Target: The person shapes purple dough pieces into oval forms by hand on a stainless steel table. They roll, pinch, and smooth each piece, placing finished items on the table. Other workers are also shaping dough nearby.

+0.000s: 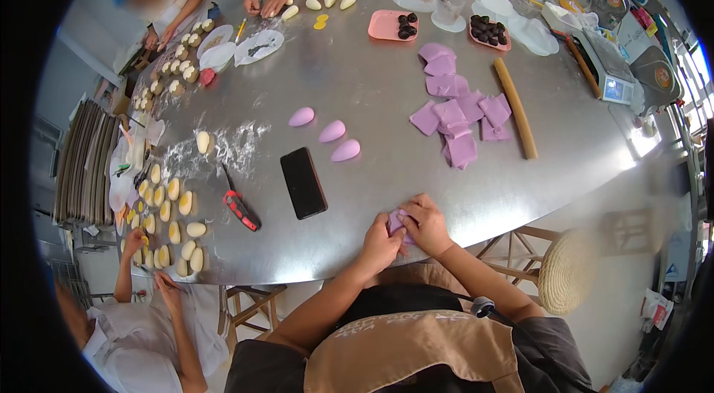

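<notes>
Purple dough piece (396,222) is sitting pinched between both hands at the near edge of the steel worktop (372,88); left hand (381,244) and right hand (426,224) are closing around it. Bare metal is lying open just beyond. Farther off, a black phone (303,182), three smooth purple ovals (332,131) and flat purple squares (455,119) are lying apart.

On the steel table (357,88) we see a black phone (303,182), a red-handled scraper (239,203), three purple ovals (332,131), a cluster of flat purple squares (455,116) and a rolling pin (516,107) just beside them. Pink trays (387,25) carry dark filling. Pale ovals (172,223) line the left edge. A scale (611,79) stands at the right edge, a woven stool (568,271) below it.
</notes>
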